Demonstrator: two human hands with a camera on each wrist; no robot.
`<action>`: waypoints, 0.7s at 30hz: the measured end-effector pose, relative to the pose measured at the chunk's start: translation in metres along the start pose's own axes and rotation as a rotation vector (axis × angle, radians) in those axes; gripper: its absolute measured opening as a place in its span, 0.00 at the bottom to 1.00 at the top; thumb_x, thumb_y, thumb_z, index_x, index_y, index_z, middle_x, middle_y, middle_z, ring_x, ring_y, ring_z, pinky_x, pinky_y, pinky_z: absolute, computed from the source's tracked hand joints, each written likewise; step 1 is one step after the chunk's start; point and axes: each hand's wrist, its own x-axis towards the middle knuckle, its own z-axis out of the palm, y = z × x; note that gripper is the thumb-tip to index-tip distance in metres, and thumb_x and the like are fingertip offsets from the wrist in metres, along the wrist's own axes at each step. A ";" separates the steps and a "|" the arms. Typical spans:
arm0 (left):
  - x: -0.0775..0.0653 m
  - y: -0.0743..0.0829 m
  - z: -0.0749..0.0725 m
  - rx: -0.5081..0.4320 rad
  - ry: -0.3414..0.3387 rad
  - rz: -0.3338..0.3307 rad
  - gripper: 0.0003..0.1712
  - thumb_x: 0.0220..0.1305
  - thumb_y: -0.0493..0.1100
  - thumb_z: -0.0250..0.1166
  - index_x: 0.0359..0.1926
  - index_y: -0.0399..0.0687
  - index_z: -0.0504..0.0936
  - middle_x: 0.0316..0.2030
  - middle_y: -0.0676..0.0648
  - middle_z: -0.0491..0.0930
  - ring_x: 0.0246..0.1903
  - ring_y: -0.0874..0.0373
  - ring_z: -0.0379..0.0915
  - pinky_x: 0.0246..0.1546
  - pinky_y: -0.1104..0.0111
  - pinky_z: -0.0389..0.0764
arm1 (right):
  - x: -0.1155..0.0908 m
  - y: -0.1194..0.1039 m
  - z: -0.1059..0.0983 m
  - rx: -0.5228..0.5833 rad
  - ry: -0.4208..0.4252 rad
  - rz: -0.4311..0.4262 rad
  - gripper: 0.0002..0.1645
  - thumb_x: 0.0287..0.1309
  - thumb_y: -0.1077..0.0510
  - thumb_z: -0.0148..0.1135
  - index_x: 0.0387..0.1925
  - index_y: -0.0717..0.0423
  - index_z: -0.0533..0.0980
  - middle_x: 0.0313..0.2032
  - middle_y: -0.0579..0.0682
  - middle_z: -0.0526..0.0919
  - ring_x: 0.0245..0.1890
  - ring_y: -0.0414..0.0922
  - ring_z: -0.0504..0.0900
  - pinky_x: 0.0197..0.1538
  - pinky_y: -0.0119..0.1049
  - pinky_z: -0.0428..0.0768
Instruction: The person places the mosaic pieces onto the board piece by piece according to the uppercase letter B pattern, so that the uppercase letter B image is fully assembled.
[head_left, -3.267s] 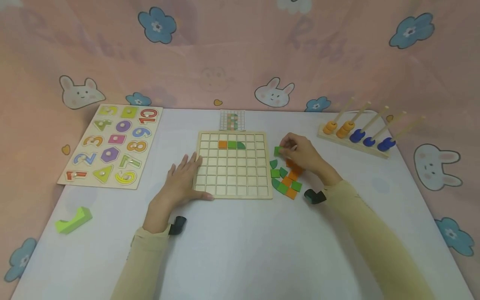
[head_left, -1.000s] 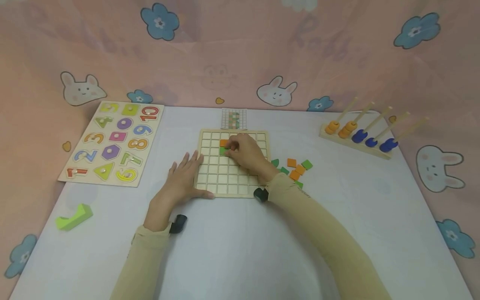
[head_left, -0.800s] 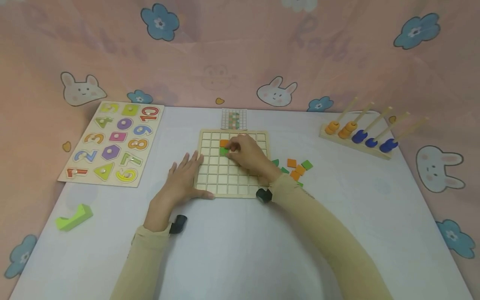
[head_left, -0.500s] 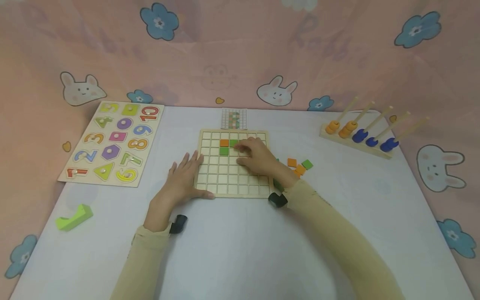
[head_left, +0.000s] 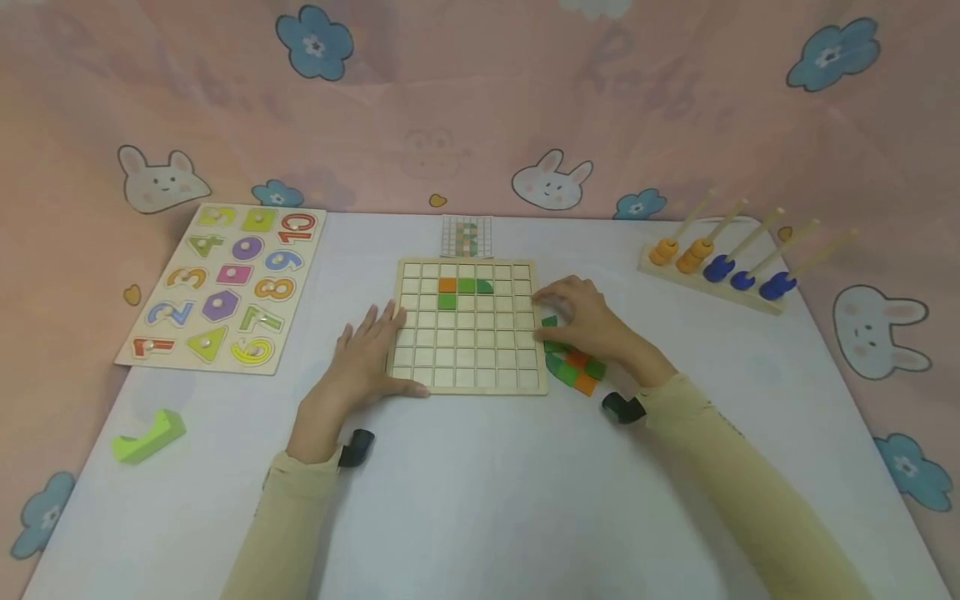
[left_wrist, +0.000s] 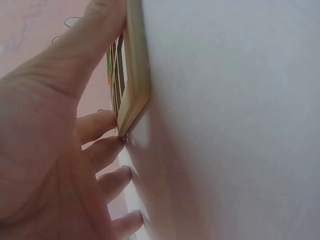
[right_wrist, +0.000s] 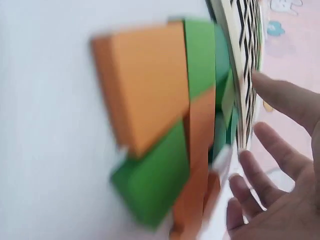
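Observation:
A wooden grid board [head_left: 467, 354] lies mid-table. In its upper rows sit an orange square [head_left: 447, 285], a green square [head_left: 466, 286] beside it, a dark green quarter-round tile [head_left: 484, 287], and another green square [head_left: 447, 302] below the orange one. My left hand [head_left: 360, 371] rests at the board's lower left corner, fingers spread and thumb along the front edge. Past the right edge my right hand [head_left: 588, 325] hovers, thumb and fingers apart, nothing visible between them. Loose tiles lie under and beside it, among them an orange tile [right_wrist: 150, 80] and a green tile [right_wrist: 155, 175].
A small pattern card [head_left: 467, 237] lies behind the board. At the left are a number puzzle board [head_left: 225, 287] and a light green block [head_left: 148, 437]. A bead counting stand [head_left: 712, 279] stands at the back right. A pink printed cloth [head_left: 480, 108] hangs behind the table.
A green square has been added below the orange one. My right hand has let go and moved right, off the grid, to the loose tiles. My left hand has stayed put.

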 end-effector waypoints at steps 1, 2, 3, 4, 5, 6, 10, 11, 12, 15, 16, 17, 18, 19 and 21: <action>0.000 0.000 0.000 -0.003 0.003 0.000 0.77 0.46 0.60 0.86 0.85 0.41 0.48 0.86 0.40 0.39 0.86 0.38 0.31 0.84 0.36 0.35 | -0.003 0.003 -0.004 -0.009 -0.015 0.020 0.34 0.62 0.55 0.77 0.68 0.57 0.76 0.71 0.62 0.70 0.72 0.63 0.61 0.78 0.66 0.58; 0.000 0.000 0.000 -0.003 0.004 0.000 0.77 0.46 0.60 0.86 0.85 0.41 0.48 0.86 0.40 0.39 0.86 0.38 0.31 0.84 0.36 0.35 | -0.006 0.006 -0.009 -0.012 -0.032 0.037 0.35 0.62 0.54 0.77 0.68 0.56 0.76 0.71 0.63 0.69 0.71 0.63 0.60 0.76 0.66 0.60; 0.000 0.000 0.000 -0.004 0.005 0.000 0.77 0.46 0.60 0.86 0.85 0.40 0.48 0.86 0.40 0.39 0.86 0.38 0.31 0.84 0.36 0.35 | -0.010 0.008 -0.013 -0.018 -0.054 0.059 0.35 0.63 0.54 0.76 0.69 0.55 0.75 0.72 0.63 0.67 0.71 0.63 0.59 0.76 0.67 0.61; 0.000 0.000 0.001 -0.004 0.006 0.001 0.77 0.46 0.60 0.86 0.85 0.40 0.48 0.86 0.40 0.39 0.86 0.38 0.31 0.84 0.35 0.35 | -0.013 0.011 -0.017 -0.021 -0.073 0.075 0.36 0.63 0.54 0.76 0.69 0.55 0.75 0.72 0.63 0.66 0.71 0.63 0.58 0.76 0.67 0.61; 0.000 0.000 0.001 -0.004 0.006 0.000 0.77 0.46 0.60 0.86 0.85 0.40 0.48 0.86 0.40 0.39 0.86 0.38 0.31 0.84 0.36 0.35 | -0.016 0.013 -0.020 -0.025 -0.091 0.087 0.36 0.62 0.54 0.76 0.70 0.55 0.75 0.73 0.64 0.65 0.71 0.63 0.58 0.75 0.68 0.62; 0.000 0.001 0.001 -0.004 0.007 0.000 0.77 0.45 0.60 0.86 0.85 0.40 0.49 0.86 0.40 0.39 0.86 0.38 0.31 0.84 0.36 0.35 | -0.019 0.015 -0.024 -0.029 -0.106 0.097 0.37 0.62 0.54 0.76 0.70 0.54 0.74 0.73 0.64 0.64 0.71 0.63 0.58 0.75 0.69 0.63; 0.000 0.001 0.001 0.002 0.000 -0.006 0.77 0.46 0.60 0.86 0.85 0.41 0.48 0.86 0.40 0.39 0.86 0.38 0.31 0.84 0.36 0.35 | -0.028 0.021 -0.032 -0.032 -0.144 0.128 0.39 0.61 0.54 0.76 0.72 0.54 0.73 0.72 0.63 0.64 0.68 0.62 0.61 0.73 0.69 0.67; 0.000 0.001 0.001 0.001 -0.001 -0.008 0.77 0.46 0.60 0.86 0.85 0.41 0.48 0.86 0.41 0.39 0.86 0.38 0.30 0.84 0.36 0.35 | -0.029 0.022 -0.033 -0.034 -0.144 0.130 0.39 0.62 0.54 0.76 0.72 0.54 0.73 0.71 0.63 0.65 0.67 0.62 0.63 0.73 0.69 0.68; 0.000 0.001 0.001 0.000 -0.002 -0.010 0.77 0.46 0.60 0.86 0.85 0.41 0.48 0.86 0.41 0.39 0.86 0.38 0.30 0.84 0.36 0.35 | -0.030 0.023 -0.034 -0.038 -0.142 0.131 0.39 0.63 0.55 0.76 0.72 0.54 0.73 0.70 0.63 0.66 0.67 0.61 0.64 0.73 0.68 0.68; 0.000 0.001 0.001 -0.006 -0.004 -0.012 0.77 0.46 0.60 0.86 0.85 0.42 0.48 0.86 0.41 0.38 0.86 0.39 0.30 0.84 0.37 0.34 | -0.032 0.025 -0.033 -0.041 -0.124 0.135 0.37 0.64 0.56 0.75 0.72 0.55 0.73 0.68 0.62 0.69 0.66 0.61 0.66 0.74 0.68 0.68; 0.000 0.001 0.001 -0.006 -0.004 -0.011 0.77 0.46 0.60 0.86 0.85 0.41 0.48 0.86 0.41 0.38 0.86 0.39 0.30 0.84 0.37 0.34 | -0.033 0.026 -0.033 -0.041 -0.118 0.136 0.36 0.64 0.56 0.75 0.71 0.55 0.73 0.67 0.62 0.69 0.66 0.61 0.66 0.75 0.68 0.68; 0.000 0.001 0.001 -0.008 -0.003 -0.010 0.77 0.46 0.60 0.86 0.85 0.41 0.48 0.86 0.41 0.38 0.86 0.38 0.30 0.84 0.37 0.34 | -0.033 0.026 -0.032 -0.041 -0.112 0.138 0.36 0.64 0.57 0.75 0.71 0.55 0.73 0.67 0.62 0.70 0.66 0.61 0.66 0.75 0.68 0.68; 0.000 0.001 0.001 -0.009 -0.003 -0.011 0.77 0.46 0.60 0.86 0.85 0.41 0.48 0.86 0.41 0.39 0.86 0.38 0.30 0.84 0.37 0.34 | -0.033 0.026 -0.032 -0.040 -0.105 0.139 0.36 0.64 0.57 0.74 0.71 0.55 0.73 0.66 0.62 0.70 0.66 0.61 0.66 0.74 0.67 0.68; -0.001 0.001 0.000 -0.008 -0.004 -0.011 0.77 0.46 0.60 0.86 0.85 0.42 0.48 0.86 0.41 0.39 0.86 0.39 0.30 0.84 0.37 0.34 | -0.033 0.026 -0.031 -0.037 -0.100 0.139 0.35 0.64 0.57 0.75 0.71 0.55 0.73 0.66 0.61 0.70 0.65 0.61 0.67 0.74 0.67 0.69; -0.001 0.002 0.000 -0.008 -0.004 -0.011 0.77 0.46 0.60 0.86 0.85 0.41 0.48 0.86 0.41 0.39 0.86 0.38 0.30 0.84 0.36 0.34 | -0.033 0.026 -0.030 -0.031 -0.089 0.138 0.35 0.64 0.59 0.74 0.70 0.55 0.74 0.65 0.61 0.71 0.65 0.60 0.67 0.74 0.65 0.70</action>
